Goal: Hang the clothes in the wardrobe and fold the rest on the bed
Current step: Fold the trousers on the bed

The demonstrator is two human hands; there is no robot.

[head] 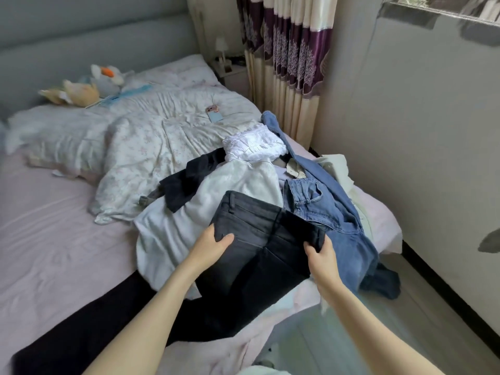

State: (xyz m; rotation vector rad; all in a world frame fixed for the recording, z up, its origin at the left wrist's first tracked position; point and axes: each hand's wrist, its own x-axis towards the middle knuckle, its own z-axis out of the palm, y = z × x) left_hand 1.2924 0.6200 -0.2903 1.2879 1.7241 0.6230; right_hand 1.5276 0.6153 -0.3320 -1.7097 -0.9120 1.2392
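Note:
A pair of black jeans (259,239) lies across the near corner of the bed (54,226), its legs trailing toward me. My left hand (213,244) grips the waist's left edge, thumb on top. My right hand (320,255) pinches the waist's right edge. Under and behind the jeans is a heap of clothes: a white garment (205,201), a black top (189,180), a frilly white piece (254,144) and blue jeans (327,212) hanging over the bed's right side.
A rumpled floral quilt (140,136) covers the bed's middle, with a phone (214,113) on it and plush toys (89,85) by the headboard. A nightstand (230,69) and curtains (286,50) stand behind. A grey wall (419,131) runs along the right, beside a narrow floor strip.

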